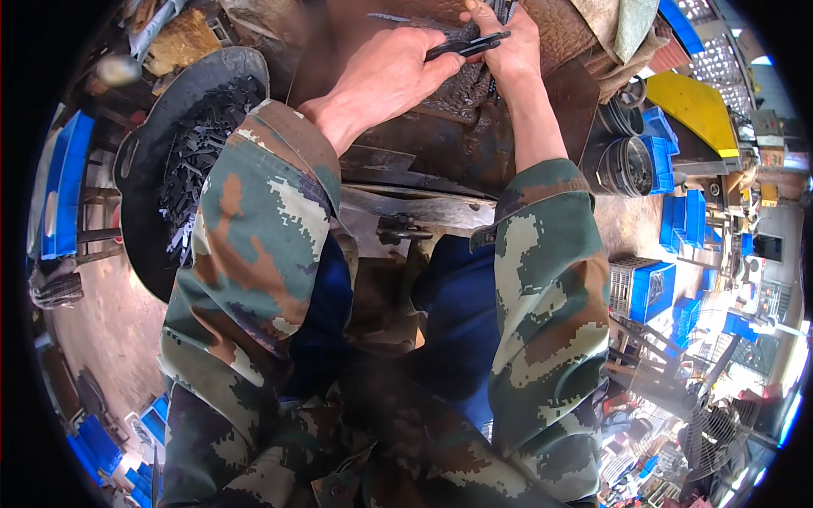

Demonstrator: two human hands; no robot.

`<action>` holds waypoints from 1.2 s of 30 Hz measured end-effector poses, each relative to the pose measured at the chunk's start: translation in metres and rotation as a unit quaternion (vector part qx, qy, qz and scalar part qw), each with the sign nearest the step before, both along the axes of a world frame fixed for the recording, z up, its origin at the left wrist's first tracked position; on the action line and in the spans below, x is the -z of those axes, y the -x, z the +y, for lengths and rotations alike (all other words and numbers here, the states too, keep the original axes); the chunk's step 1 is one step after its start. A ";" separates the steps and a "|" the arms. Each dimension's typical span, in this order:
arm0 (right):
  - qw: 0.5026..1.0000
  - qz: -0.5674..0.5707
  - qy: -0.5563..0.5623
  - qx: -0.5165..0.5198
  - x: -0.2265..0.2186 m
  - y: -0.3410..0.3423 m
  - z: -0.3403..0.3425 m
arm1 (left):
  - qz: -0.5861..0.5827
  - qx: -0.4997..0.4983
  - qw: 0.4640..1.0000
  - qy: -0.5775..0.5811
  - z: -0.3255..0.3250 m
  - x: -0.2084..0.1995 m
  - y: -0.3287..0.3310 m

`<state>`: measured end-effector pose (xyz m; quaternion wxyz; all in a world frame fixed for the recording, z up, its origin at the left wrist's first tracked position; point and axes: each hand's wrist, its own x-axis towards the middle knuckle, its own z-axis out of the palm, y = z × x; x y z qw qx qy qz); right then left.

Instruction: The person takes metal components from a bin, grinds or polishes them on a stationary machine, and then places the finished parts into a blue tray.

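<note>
My left hand (385, 83) is closed, pinching a slim black metal piece (466, 46) between thumb and fingers. The piece reaches across to my right hand (517, 52), which is curled around several narrow dark strips (503, 10). The strips' lower part shows beneath the palm, and the fingers partly hide the rest. Both hands are above a worn brown workbench (406, 140), coated with dark wet-looking grime below them. Exactly what kind of part the black piece is, I cannot tell.
A large black basin (140, 182) full of small dark metal pieces (199, 152) stands left of my left sleeve. Round black tins (627, 165) and blue bins (684, 216) are on the right. A cage fan (720, 427) stands lower right; cloth sacking (622, 34) lies by the bench.
</note>
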<state>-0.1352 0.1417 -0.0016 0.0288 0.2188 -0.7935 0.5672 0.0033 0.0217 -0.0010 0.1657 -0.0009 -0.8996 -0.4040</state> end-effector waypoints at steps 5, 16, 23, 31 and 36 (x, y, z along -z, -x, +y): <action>1.000 0.008 0.017 -0.005 0.008 0.007 0.000 | 0.000 0.004 1.000 -0.009 0.000 0.001 0.002; 1.000 0.003 -0.006 0.003 0.006 0.004 0.001 | -0.027 -0.005 1.000 -0.010 0.002 -0.003 -0.001; 1.000 -0.008 -0.007 -0.003 0.007 0.003 0.001 | -0.013 -0.001 1.000 -0.001 0.001 0.000 0.000; 1.000 0.005 -0.011 0.001 0.008 0.004 0.000 | -0.023 -0.003 1.000 -0.001 0.002 -0.003 -0.001; 1.000 0.002 -0.024 0.006 0.007 0.003 0.002 | -0.016 0.002 1.000 -0.001 0.001 -0.001 0.001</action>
